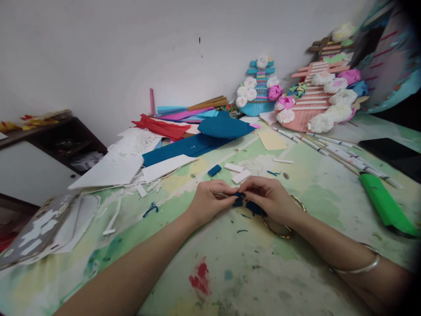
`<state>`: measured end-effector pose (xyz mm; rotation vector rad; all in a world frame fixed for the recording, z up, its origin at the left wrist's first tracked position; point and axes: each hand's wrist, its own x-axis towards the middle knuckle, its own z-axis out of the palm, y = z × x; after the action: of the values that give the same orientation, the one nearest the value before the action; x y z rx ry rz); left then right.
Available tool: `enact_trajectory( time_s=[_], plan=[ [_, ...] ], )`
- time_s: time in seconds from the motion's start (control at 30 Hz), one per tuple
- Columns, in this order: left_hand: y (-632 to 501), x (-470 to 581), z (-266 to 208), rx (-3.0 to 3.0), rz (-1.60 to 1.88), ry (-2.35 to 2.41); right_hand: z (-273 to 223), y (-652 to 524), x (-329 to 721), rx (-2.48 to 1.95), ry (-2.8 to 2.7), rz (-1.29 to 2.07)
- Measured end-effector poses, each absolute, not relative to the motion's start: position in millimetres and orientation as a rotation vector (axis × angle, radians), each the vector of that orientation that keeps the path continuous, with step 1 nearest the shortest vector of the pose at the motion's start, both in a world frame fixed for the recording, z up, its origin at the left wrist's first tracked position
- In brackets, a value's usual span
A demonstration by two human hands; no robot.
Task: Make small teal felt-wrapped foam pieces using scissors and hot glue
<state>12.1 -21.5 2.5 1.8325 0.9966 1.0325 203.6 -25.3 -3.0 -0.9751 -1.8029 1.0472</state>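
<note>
My left hand (213, 199) and my right hand (271, 197) meet over the middle of the table, fingertips pinched. Between them is a small piece of dark blue paper (238, 202), partly covered by the fingers. Another dark blue scrap (255, 208) shows just below my right fingers. Two gold loops (276, 235), like scissor handles, show around and under my right hand; any blades are hidden. Beyond the hands lie a small rolled blue strip (215, 170) and two white folded strips (241, 176).
Blue paper sheets (174, 150), red paper (162, 127) and white sheets (108, 169) pile up behind. Flower-trimmed instrument-shaped crafts (259, 98) lean by the wall. Pens (365, 162), a green object (388, 206) and a black phone (393, 153) lie right; a phone case (39, 228) lies left.
</note>
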Motion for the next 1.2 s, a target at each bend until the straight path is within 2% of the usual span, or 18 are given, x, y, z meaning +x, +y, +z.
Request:
enact_trajectory(
  time_s=[0.3,0.53,0.73,1.0,1.2],
  plan=[
    [-28,8,10,2.412,0.806,0.891,-3,-28,202,-0.984,-1.670,1.172],
    [-31,4,-4,2.309,0.867,0.887,0,-32,199,-0.904,-1.594,1.275],
    [-36,6,-2,2.294,0.961,0.900,-3,-31,198,-0.933,-1.629,1.216],
    [-32,7,-3,1.932,1.033,1.063,0,-30,198,-0.945,-1.628,1.257],
    [-31,9,-3,1.922,1.067,0.989,4,-31,198,-0.994,-1.676,1.213]
  ],
)
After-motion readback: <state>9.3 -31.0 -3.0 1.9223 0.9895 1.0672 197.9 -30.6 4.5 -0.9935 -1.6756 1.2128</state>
